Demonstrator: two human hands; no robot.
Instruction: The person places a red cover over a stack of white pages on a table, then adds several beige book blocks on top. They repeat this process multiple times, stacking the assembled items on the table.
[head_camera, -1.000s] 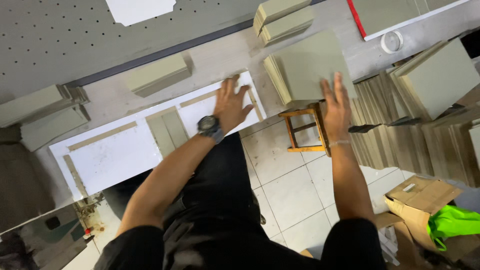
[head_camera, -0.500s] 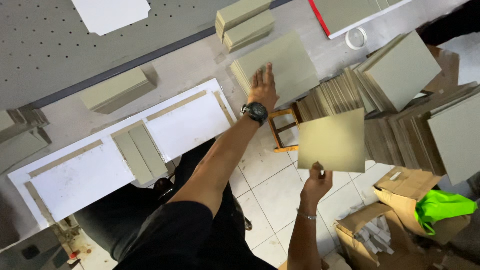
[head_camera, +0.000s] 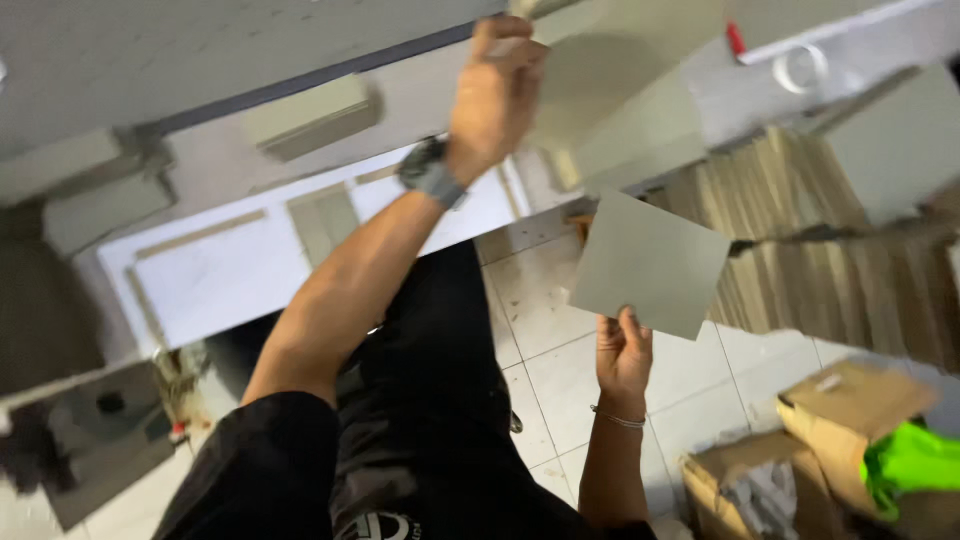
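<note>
My right hand (head_camera: 622, 352) holds a square grey-green board sheet (head_camera: 650, 262) by its lower edge, over the tiled floor. My left hand (head_camera: 495, 95), with a dark watch on the wrist, is raised and grips the edge of a second grey-green sheet (head_camera: 610, 70) lifted off the stack (head_camera: 640, 135) on the grey table (head_camera: 420, 90). The picture is blurred by motion.
A white sheet with grey strips and board pieces (head_camera: 230, 270) lies on the table edge. Small stacks of boards (head_camera: 310, 115) sit further back. Fanned piles of boards (head_camera: 830, 250) fill the right. A tape roll (head_camera: 800, 65) lies at the top right. Cardboard boxes (head_camera: 850, 420) with something bright green (head_camera: 915, 455) stand on the floor.
My left hand went from resting flat on the stack to lifting a second sheet. My right hand, with its sheet, has stayed below the table edge. The view shifted.
</note>
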